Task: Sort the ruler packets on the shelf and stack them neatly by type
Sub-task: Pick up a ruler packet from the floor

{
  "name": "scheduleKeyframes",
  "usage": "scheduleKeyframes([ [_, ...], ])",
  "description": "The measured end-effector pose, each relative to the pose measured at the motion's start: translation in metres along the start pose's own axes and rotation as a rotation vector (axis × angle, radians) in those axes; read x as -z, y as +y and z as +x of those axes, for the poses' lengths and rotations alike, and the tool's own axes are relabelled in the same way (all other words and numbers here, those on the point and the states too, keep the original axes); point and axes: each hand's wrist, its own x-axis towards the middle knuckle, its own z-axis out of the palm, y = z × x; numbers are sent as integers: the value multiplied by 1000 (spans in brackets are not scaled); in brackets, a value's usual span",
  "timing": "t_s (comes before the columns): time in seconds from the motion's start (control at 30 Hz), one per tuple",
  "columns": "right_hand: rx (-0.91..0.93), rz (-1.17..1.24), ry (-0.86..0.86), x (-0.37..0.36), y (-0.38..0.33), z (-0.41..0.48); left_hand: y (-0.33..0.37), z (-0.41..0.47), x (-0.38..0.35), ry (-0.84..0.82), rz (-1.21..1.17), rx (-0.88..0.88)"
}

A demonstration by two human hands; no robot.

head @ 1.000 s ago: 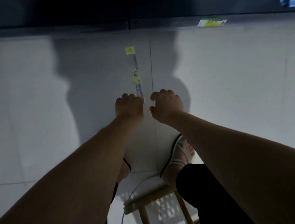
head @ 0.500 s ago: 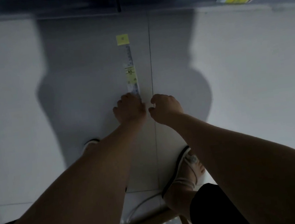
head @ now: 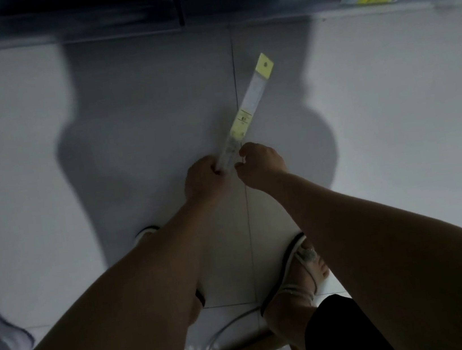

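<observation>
The tiled floor (head: 46, 177) filled most of the view, with the dark shelf base (head: 112, 16) along the top edge. The left hand (head: 202, 179) was clamped round the near end of one ruler packet (head: 248, 110). The right hand (head: 262, 166) pinched that same end at its right edge. The packet angled up and right over the floor, well short of the shelf. No sorted stack was visible, so placement of this packet, and likely the sorting itself, remained to be done.
</observation>
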Motion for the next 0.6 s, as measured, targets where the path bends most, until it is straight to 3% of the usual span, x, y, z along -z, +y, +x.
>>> scheduleKeyframes([
  [0.17, -109, 290, 94, 17, -9, -26, 12, -43, 42, -208, -347, -4],
  [0.33, -157, 631, 206, 41, -23, -84, 31, -96, 93, -410, -331, -10],
  [0.6, -69, 942, 333, 113, -68, -229, 71, -207, 224, -490, -188, -90],
])
